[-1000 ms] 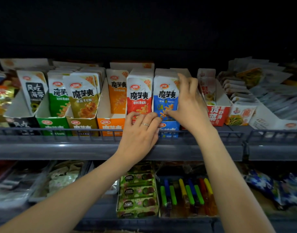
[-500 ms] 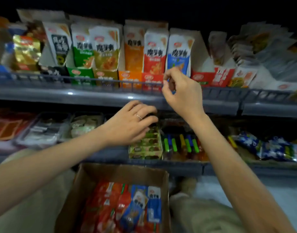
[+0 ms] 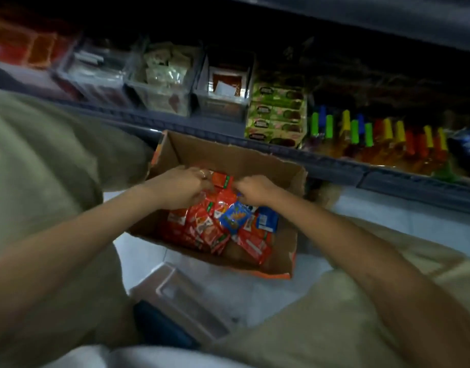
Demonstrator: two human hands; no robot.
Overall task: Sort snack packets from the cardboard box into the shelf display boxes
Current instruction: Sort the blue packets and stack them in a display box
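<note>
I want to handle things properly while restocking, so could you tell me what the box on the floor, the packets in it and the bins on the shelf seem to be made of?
The box looks like brown corrugated cardboard, matte, with a ragged torn rim. The packets look like thin glossy plastic film, printed red or blue, crinkled and catching light. The bins appear to be clear rigid plastic, since their contents show through; the blur leaves the finish uncertain.

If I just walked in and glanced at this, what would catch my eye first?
Probably the open cardboard box on the floor, piled with red snack packets and a few blue packets. Both hands meet at its far side, the left hand and right hand around one red packet. Behind, bright green, yellow and red tubes line the shelf.
</note>
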